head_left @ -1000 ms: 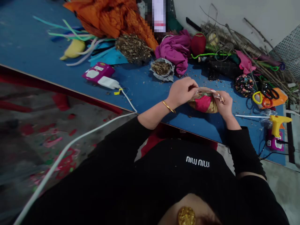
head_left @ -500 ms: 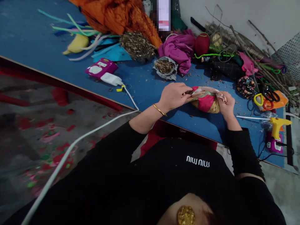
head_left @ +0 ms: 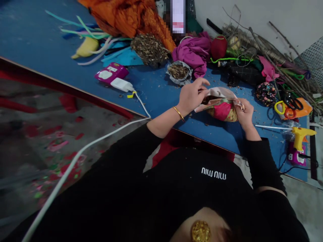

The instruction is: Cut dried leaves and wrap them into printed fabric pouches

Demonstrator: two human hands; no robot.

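Pale cloth has risen above the patchwork bundle, pinched by my right hand; my left hand, grip unclear; crinkled wrapper holds dried scraps.

Over the blue counter, the right grip pinches pale printed cloth along a rounded, red-and-tan patterned fabric bundle; the left grip touches its other side. A yellow plastic glue gun lies to the right.
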